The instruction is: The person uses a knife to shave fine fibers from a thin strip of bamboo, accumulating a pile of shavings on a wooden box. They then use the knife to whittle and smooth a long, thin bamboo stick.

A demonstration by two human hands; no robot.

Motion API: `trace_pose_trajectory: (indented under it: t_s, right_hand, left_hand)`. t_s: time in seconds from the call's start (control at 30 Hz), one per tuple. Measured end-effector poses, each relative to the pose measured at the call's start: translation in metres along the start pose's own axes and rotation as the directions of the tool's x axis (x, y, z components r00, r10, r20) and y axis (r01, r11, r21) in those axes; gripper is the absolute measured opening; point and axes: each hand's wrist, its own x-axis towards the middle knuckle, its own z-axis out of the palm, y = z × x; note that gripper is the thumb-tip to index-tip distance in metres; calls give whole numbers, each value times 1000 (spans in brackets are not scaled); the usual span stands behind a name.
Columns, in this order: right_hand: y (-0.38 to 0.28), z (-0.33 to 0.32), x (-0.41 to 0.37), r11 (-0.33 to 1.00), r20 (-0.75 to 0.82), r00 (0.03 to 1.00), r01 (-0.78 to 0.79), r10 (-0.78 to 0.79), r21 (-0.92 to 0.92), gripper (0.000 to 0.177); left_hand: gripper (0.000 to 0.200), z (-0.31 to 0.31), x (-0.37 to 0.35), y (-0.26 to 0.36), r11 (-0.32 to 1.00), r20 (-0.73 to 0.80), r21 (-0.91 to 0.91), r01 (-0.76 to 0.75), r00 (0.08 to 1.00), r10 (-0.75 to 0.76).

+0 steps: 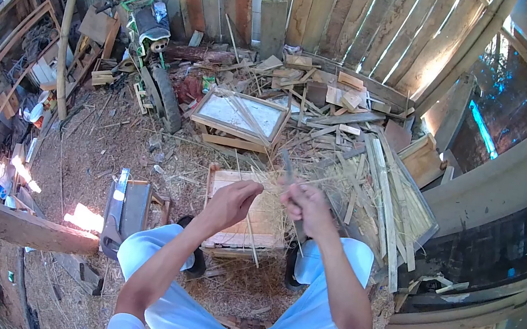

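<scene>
My left hand [231, 203] is closed, its fingers pinched round a thin wooden strip [252, 237] that slants down in front of me; the exact grip is partly hidden. In my right hand [310, 208] is a knife [287, 164], its dark, narrow blade pointing up and away; motion blurs it somewhat. Both hands are apart, above a low wooden box [222, 187] between my feet. Pale shavings [275, 211] lie on the box and around it.
Beyond the box stands a wooden frame with a white panel [224, 109]. Scrap wood [329, 99] is heaped behind it, and long slats [383, 201] lie at right. A motorbike [151, 43] is at back left. A dark chair-like object [126, 212] sits beside my left leg.
</scene>
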Motion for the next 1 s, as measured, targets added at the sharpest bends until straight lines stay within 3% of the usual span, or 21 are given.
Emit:
trace_pose_trajectory:
  t_s: [0.1, 0.2, 0.33, 0.4, 0.57, 0.63, 0.73, 0.83, 0.9, 0.97, 1.0]
  right_hand:
    - [16, 11, 3, 991, 108, 994, -43, 29, 128, 41]
    - [10, 5, 5, 976, 121, 992, -65, 40, 206, 40]
    - [-2, -4, 1, 986, 90, 993, -87, 74, 140, 40]
    - [-8, -16, 1, 994, 18, 1000, 5, -7, 110, 39]
    - [-18, -34, -6, 994, 30, 999, 11, -14, 110, 35]
    - [-32, -61, -8, 968, -193, 970, 180, -145, 176, 34]
    - [-39, -73, -15, 970, -253, 954, 199, -160, 140, 34]
    - [-38, -64, -17, 973, -215, 966, 178, -144, 149, 37]
    - [-32, -51, -10, 965, -191, 971, 182, -146, 188, 38]
    - [-18, -38, -7, 989, -43, 998, 46, -40, 138, 40]
    - [-11, -28, -5, 990, -44, 998, 49, -43, 134, 40]
  left_hand:
    - [15, -1, 2, 2, 998, -20, 34, -58, 998, 59]
    - [16, -10, 3, 2, 997, 31, 68, -38, 999, 36]
    - [19, -9, 0, 4, 998, -10, 34, -49, 999, 49]
    - [19, -14, -2, 1, 998, -10, 65, -26, 1000, 27]
    - [18, -16, -6, -8, 994, -31, 91, -67, 997, 70]
    - [18, -29, -14, -17, 993, -61, 115, -30, 997, 37]
    - [13, -48, -17, -21, 984, 2, 176, 33, 999, -34]
    - [11, -39, -20, -23, 971, 26, 235, 36, 999, -44]
    - [13, -33, -15, -19, 988, -19, 155, 15, 1000, -12]
    - [14, -20, -7, -11, 995, -29, 97, -19, 999, 22]
    - [14, -15, -4, -8, 998, -46, 37, -51, 998, 52]
